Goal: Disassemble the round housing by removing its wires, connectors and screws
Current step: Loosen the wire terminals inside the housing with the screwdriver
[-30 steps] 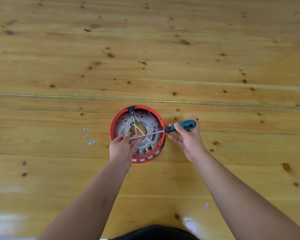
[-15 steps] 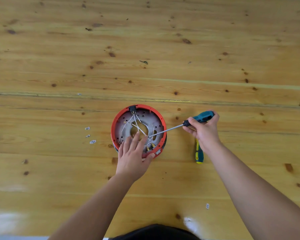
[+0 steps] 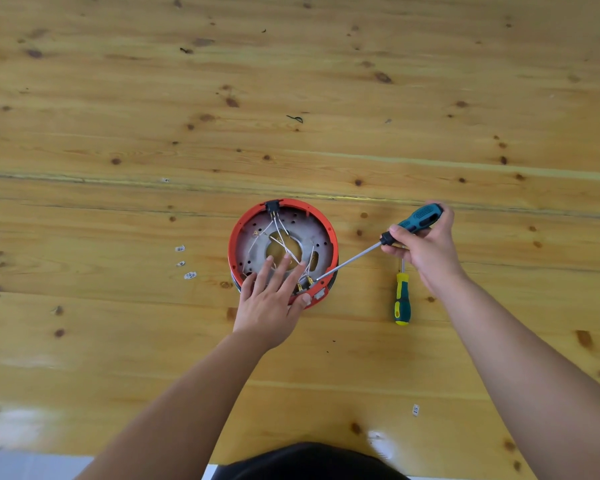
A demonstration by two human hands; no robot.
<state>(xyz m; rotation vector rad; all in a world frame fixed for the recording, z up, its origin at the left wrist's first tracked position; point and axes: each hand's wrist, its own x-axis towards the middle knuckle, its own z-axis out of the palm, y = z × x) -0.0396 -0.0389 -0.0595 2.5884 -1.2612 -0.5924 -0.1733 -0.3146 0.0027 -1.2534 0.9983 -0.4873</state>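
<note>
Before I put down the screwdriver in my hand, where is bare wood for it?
Bare wood lies beyond the round housing, and right of the yellow screwdriver. Crowded: left of the housing, three small white clips, and between the housing and the right hand holding the teal screwdriver.

Left hand (image 3: 269, 306) flat on round housing (image 3: 238, 237); right hand (image 3: 425, 247) grips teal screwdriver (image 3: 378, 245), tip inside rim.

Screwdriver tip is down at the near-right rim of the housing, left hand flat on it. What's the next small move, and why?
Probably seat the tip and start turning. The right hand grips the teal screwdriver, whose tip sits by the yellow connectors inside the red round housing. The left hand presses flat on the housing, steadying it. Whether the tip is on a screw is too small to tell.
</note>
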